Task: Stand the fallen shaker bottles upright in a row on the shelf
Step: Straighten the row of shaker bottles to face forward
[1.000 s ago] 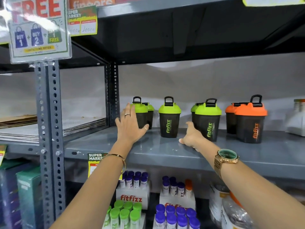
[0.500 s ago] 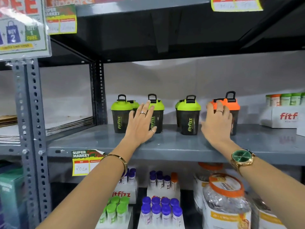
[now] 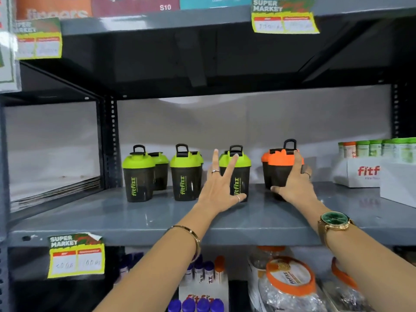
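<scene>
Black shaker bottles stand upright in a row on the grey shelf [image 3: 135, 219]. The left one [image 3: 137, 174], the second [image 3: 185, 174] and the third [image 3: 242, 170] have green lids, each with another green-lidded bottle close behind. At the right end stands an orange-lidded shaker bottle [image 3: 278, 167], with a second orange one behind it. My right hand [image 3: 292, 183] wraps around the front orange bottle's side. In front of the third green bottle my left hand [image 3: 221, 190] is spread flat, fingers apart, holding nothing.
White fitfizz boxes with green-capped jars [image 3: 369, 170] stand at the shelf's right end. A stack of flat sheets [image 3: 56, 192] lies in the bay to the left, beyond the metal upright [image 3: 110, 140]. Tubes and orange-lidded jars [image 3: 290, 282] fill the shelf below.
The view has swung right and closer. My right hand has closed around the orange bottle, where before it was only laid against it. My left hand has moved from the second green bottle to the third.
</scene>
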`<action>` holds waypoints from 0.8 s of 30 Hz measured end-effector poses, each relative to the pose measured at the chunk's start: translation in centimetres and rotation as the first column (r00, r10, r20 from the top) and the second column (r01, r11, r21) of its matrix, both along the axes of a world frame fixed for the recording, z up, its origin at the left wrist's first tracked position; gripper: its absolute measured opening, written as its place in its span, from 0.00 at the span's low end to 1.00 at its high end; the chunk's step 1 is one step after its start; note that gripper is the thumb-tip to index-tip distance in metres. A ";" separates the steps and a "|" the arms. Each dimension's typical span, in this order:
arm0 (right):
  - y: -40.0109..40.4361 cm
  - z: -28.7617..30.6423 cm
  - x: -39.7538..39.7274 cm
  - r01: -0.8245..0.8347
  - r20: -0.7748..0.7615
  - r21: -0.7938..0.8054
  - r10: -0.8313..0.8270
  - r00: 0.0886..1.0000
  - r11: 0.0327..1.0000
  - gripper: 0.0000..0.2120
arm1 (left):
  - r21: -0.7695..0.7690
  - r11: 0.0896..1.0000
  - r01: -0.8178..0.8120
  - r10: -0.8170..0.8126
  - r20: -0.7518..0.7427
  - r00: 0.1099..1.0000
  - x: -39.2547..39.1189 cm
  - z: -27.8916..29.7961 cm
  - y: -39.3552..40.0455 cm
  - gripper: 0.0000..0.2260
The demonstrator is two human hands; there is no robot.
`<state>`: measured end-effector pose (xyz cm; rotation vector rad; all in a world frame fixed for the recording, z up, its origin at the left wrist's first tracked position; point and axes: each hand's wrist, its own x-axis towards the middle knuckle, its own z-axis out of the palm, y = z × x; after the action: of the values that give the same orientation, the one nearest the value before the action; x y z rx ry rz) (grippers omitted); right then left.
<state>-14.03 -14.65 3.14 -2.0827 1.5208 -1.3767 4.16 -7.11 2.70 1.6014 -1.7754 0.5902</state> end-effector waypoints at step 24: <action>-0.7 -0.1 0.8 0.147 -0.211 -0.026 -0.150 0.966 0.989 0.52 | 0.110 0.987 0.118 -0.072 -0.351 0.933 -0.1 0.6 -4.6 0.53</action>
<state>-13.28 -15.34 3.06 -2.2235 1.7902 -1.2434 4.05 -11.75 3.26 1.5807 -1.6377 0.1352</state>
